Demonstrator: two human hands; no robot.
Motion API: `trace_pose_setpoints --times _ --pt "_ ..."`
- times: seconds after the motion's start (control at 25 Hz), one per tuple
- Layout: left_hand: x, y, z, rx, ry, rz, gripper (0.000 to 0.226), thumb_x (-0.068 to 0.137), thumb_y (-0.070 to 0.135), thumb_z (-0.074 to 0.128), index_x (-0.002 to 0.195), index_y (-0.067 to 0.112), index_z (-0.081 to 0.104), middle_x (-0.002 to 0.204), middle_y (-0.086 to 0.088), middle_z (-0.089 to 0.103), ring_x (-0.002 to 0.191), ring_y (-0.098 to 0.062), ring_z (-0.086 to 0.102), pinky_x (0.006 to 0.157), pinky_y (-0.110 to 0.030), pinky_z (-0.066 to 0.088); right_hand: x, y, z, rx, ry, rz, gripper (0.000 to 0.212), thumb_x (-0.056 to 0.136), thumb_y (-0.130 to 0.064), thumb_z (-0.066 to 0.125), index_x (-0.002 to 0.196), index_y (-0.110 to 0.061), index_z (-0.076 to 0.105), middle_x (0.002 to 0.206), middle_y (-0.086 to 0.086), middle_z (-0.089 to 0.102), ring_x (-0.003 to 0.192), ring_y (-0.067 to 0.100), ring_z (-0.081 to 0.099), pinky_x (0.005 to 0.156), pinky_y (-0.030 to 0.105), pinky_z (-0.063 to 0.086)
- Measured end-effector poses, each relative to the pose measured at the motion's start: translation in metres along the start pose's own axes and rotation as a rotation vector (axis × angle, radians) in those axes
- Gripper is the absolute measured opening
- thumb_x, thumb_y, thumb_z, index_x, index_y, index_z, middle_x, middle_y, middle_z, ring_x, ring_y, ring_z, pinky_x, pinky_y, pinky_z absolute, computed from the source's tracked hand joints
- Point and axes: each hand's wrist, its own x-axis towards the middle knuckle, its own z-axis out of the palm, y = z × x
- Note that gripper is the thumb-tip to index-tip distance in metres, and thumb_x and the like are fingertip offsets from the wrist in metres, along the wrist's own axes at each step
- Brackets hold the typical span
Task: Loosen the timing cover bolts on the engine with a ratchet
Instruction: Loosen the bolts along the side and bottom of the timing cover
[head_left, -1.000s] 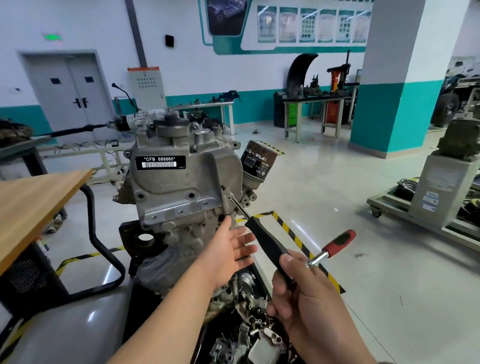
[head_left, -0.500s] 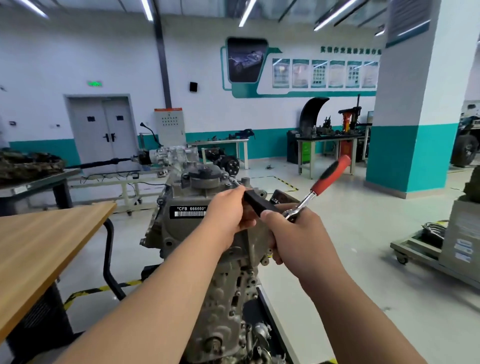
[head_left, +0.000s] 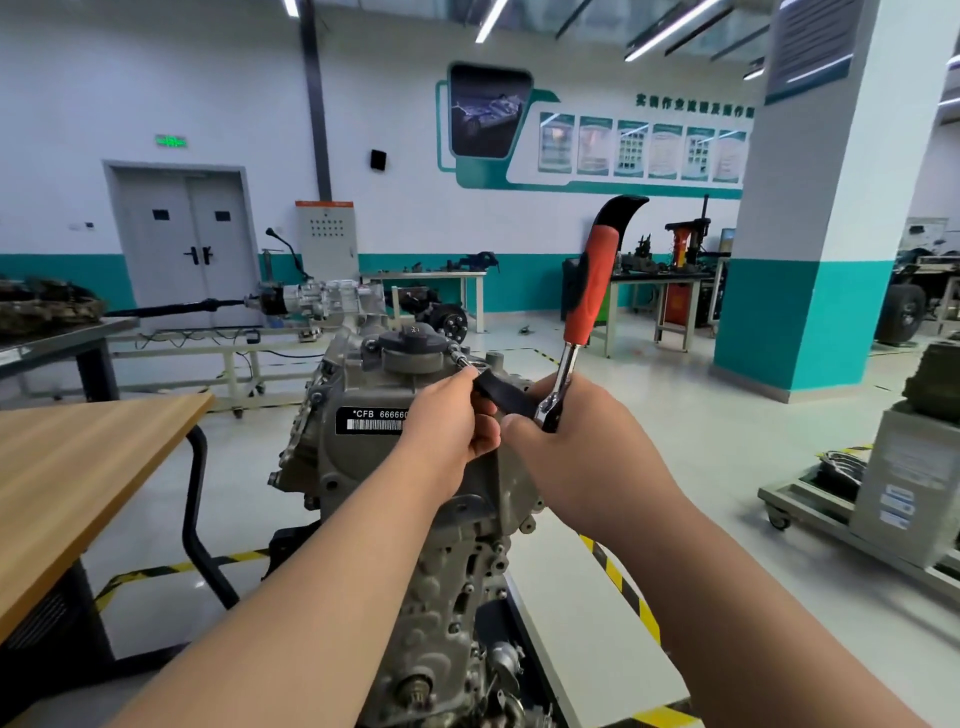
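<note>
My left grip (head_left: 452, 426) is curled round the front of the black driver handle (head_left: 498, 391). My right grip (head_left: 582, 457) is wrapped over the chrome head of the ratchet (head_left: 589, 291) where it joins that handle, so both are closed firmly on the tool. The ratchet is steel and, I judge, stiff and fairly light. Its red-and-black rubber sleeve stands up above my knuckles and looks the non-slip place to pull from, since the chrome would likely be slick.

The driver's steel tip reaches the top of the timing cover (head_left: 363, 467), just beside the oil filler cap (head_left: 413, 343); I cannot make out the bolt under it. The cover is rigid cast metal, on an engine (head_left: 441, 597) I judge too heavy to shift under a pull.

To my left is a wooden tabletop (head_left: 78, 467). Beyond it – a glossy pale floor (head_left: 675, 426) with yellow-black tape, a gearbox (head_left: 317, 301) on a bench, grey double doors (head_left: 187, 244) and a white-and-teal pillar (head_left: 810, 234) at right.
</note>
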Motion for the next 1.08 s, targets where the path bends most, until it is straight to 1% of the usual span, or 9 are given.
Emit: trace_pose_setpoints --times 0.2,0.28,0.44,0.52,0.6,0.72,0.92,1.0,1.08 --pt "-0.005 0.002 -0.006 -0.065 -0.043 -0.01 0.022 0.1 0.027 0.047 0.097 0.012 0.063 0.095 -0.012 0.058 0.079 -0.02 0.052 0.066 -0.03 0.048 -0.006 -0.008 0.004 -0.161 0.006 -0.045 0.016 0.089 -0.04 0.052 0.098 -0.027 0.049 0.071 -0.007 0.061 0.064 0.013 0.059 0.055 0.029 0.048" --pt "-0.006 0.002 -0.008 -0.094 -0.059 -0.036 0.023 0.1 0.028 0.047 0.102 0.012 0.064 0.096 -0.01 0.06 0.081 -0.019 0.054 0.07 -0.031 0.049 -0.008 -0.012 0.006 -0.259 0.001 -0.076 0.018 0.091 -0.04 0.05 0.101 -0.026 0.045 0.074 -0.007 0.059 0.064 0.014 0.056 0.055 0.03 0.046" --pt "-0.009 0.0 -0.006 -0.125 -0.103 -0.073 0.033 0.1 0.027 0.047 0.123 0.006 0.06 0.096 -0.009 0.067 0.084 -0.018 0.059 0.076 -0.033 0.05 -0.016 -0.013 0.007 -0.399 0.023 -0.153 0.02 0.092 -0.041 0.048 0.096 -0.027 0.034 0.071 -0.01 0.05 0.057 0.007 0.046 0.047 0.028 0.033" --pt "-0.01 0.0 -0.004 -0.118 -0.1 -0.077 0.034 0.1 0.027 0.048 0.124 0.006 0.059 0.113 -0.015 0.067 0.093 -0.021 0.058 0.084 -0.037 0.051 -0.018 -0.012 0.004 -0.373 0.028 -0.137 0.019 0.092 -0.042 0.047 0.096 -0.027 0.036 0.07 -0.01 0.051 0.06 0.008 0.048 0.049 0.03 0.037" --pt "-0.011 -0.001 -0.003 -0.11 -0.08 -0.076 0.033 0.1 0.028 0.048 0.123 0.006 0.059 0.116 -0.016 0.066 0.094 -0.023 0.056 0.09 -0.04 0.05 -0.018 -0.011 0.002 -0.35 0.011 -0.109 0.019 0.092 -0.041 0.047 0.098 -0.026 0.039 0.071 -0.009 0.052 0.064 0.012 0.052 0.056 0.033 0.044" --pt "-0.01 0.0 -0.003 -0.076 -0.067 -0.071 0.028 0.1 0.029 0.048 0.116 0.01 0.06 0.102 -0.01 0.063 0.089 -0.022 0.056 0.085 -0.04 0.05 -0.016 -0.012 0.001 -0.338 -0.003 -0.102 0.017 0.092 -0.039 0.048 0.101 -0.026 0.041 0.071 -0.009 0.052 0.064 0.012 0.053 0.058 0.033 0.047" --pt "-0.008 0.005 -0.002 -0.072 -0.037 -0.088 0.02 0.099 0.03 0.049 0.095 0.015 0.062 0.081 -0.002 0.063 0.077 -0.017 0.056 0.069 -0.033 0.049 -0.008 -0.019 -0.001 -0.358 -0.007 -0.114 0.015 0.092 -0.035 0.048 0.097 -0.025 0.038 0.069 -0.01 0.049 0.061 0.01 0.048 0.051 0.029 0.037" --pt "-0.008 0.007 -0.003 -0.074 -0.066 -0.093 0.021 0.1 0.03 0.048 0.1 0.014 0.062 0.079 -0.001 0.061 0.074 -0.016 0.054 0.065 -0.032 0.046 -0.007 -0.022 -0.002 -0.384 -0.011 -0.121 0.016 0.093 -0.034 0.047 0.094 -0.024 0.035 0.068 -0.009 0.047 0.058 0.008 0.044 0.048 0.028 0.031" --pt "-0.008 0.008 -0.004 -0.082 -0.107 -0.118 0.026 0.1 0.03 0.047 0.112 0.013 0.062 0.086 -0.002 0.062 0.08 -0.018 0.054 0.068 -0.032 0.046 -0.008 -0.024 -0.001 -0.411 -0.015 -0.13 0.018 0.094 -0.033 0.047 0.091 -0.023 0.033 0.066 -0.007 0.047 0.056 0.009 0.043 0.046 0.028 0.027"
